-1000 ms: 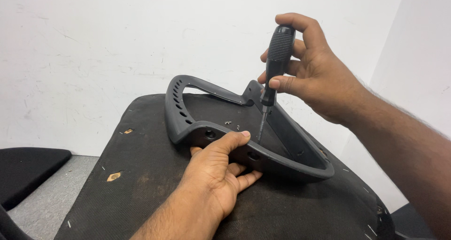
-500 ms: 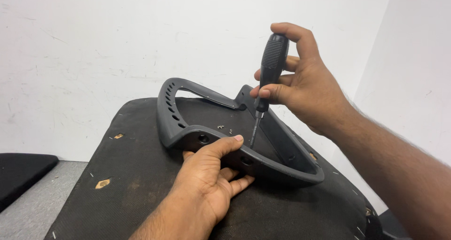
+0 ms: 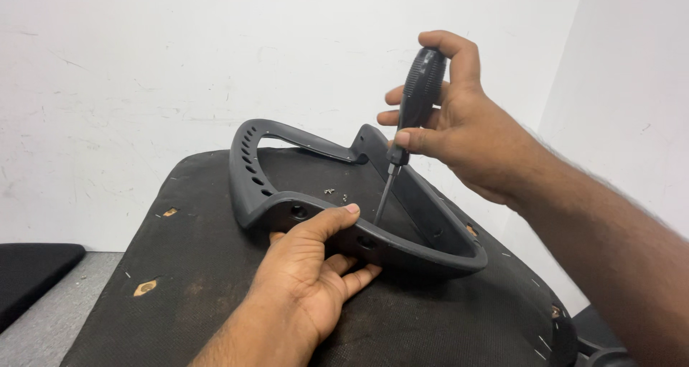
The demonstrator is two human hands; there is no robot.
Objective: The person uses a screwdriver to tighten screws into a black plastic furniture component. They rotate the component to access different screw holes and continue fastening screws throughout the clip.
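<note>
Screwdriver (image 3: 418, 101) tip hidden behind near rail of armrest (image 3: 344, 216); contact point not visible. Left hand (image 3: 312, 273) palm covers part of rail's lower edge; forearm cut by bottom edge. Right hand (image 3: 459, 126) forearm cut by right edge. Seat (image 3: 186, 295) near edge cut by bottom edge. Small bits (image 3: 330, 192) on seat inside armrest loop: too small to tell. Dark pad (image 3: 29, 273) cut by left edge.

Two hands: the left hand (image 3: 308, 273) at lower centre, the right hand (image 3: 459, 126) at upper right. One screwdriver (image 3: 409, 123) in the right. One armrest (image 3: 344, 194) mid-frame — two round holes show on its near bar. One seat pad (image 3: 179, 281) across the bottom, with two tan torn spots at left. A few loose screws (image 3: 330, 192) — too small to count exactly.
</note>
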